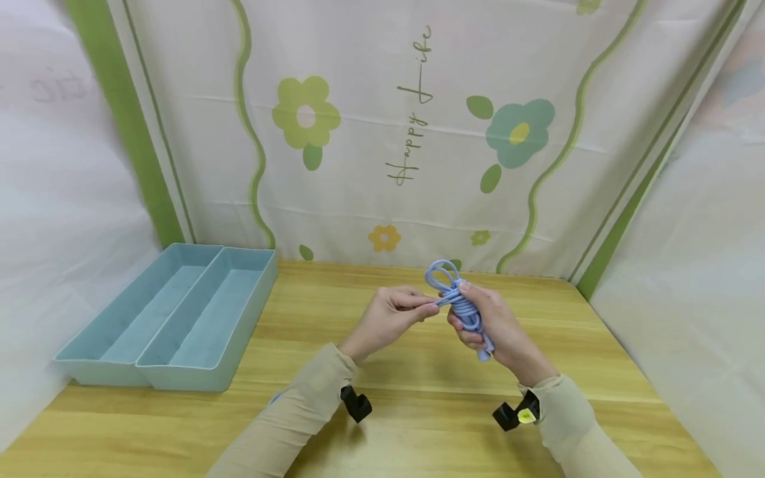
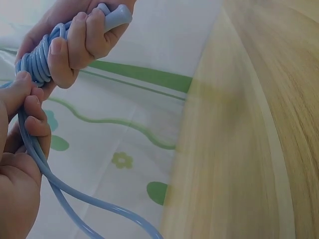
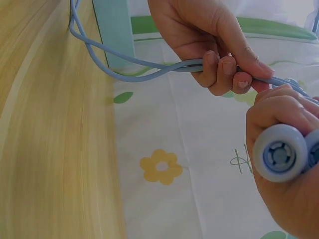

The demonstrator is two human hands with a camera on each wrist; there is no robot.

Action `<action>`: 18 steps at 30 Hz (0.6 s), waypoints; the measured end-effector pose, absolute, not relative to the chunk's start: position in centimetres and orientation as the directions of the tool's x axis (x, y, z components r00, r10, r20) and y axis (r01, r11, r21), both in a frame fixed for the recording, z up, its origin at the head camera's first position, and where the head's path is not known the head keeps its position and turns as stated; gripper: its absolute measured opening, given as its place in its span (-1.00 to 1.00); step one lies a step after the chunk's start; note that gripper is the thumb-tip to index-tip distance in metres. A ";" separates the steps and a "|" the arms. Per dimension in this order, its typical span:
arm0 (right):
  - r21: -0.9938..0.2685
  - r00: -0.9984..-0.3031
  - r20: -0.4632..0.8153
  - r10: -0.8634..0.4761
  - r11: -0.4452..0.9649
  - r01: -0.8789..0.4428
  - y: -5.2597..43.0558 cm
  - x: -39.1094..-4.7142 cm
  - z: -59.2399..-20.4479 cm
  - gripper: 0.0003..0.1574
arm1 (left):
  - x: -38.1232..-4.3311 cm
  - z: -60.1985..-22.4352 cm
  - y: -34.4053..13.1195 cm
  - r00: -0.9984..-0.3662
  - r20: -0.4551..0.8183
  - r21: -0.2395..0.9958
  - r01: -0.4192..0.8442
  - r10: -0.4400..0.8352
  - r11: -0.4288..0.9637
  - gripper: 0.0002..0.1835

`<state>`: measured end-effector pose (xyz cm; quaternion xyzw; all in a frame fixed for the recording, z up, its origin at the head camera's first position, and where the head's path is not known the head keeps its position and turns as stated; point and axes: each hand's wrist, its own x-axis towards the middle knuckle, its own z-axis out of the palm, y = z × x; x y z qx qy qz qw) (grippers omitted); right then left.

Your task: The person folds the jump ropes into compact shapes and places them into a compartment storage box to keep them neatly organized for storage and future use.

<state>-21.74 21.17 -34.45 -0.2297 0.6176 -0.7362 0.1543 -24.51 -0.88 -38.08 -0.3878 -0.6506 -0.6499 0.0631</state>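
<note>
Flowered cloth (image 1: 358, 133) hangs behind a wooden tabletop (image 1: 418, 425). Above it, my right hand (image 1: 499, 325) grips a wound blue cord (image 1: 463, 307) and its handles (image 2: 118, 18); my left hand (image 1: 394, 315) pinches the trailing strands (image 3: 134, 78) beside the coils (image 2: 37, 64). Light, even tension should lay each turn snugly.

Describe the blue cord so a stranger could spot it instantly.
Look over the wooden table, right of the teal trays. There the right hand grips the blue cord and the left hand pinches its strands. Unlike the straight-sided trays, it's wound into a coil with pale handles.
</note>
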 end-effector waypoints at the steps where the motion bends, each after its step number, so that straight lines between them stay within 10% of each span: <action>1: -0.980 -0.846 0.143 -0.513 -0.195 -0.048 21.2 -21.8 -34.5 -0.44 | -24.5 -38.1 -0.9 -0.689 0.584 0.797 0.588 0.428 -0.141 -0.81; 18: -0.976 -0.813 0.181 -0.553 -0.200 -0.081 21.4 -21.9 -34.7 -0.49 | -24.6 -37.9 -1.2 -0.676 0.524 0.842 0.504 0.518 -0.193 -0.84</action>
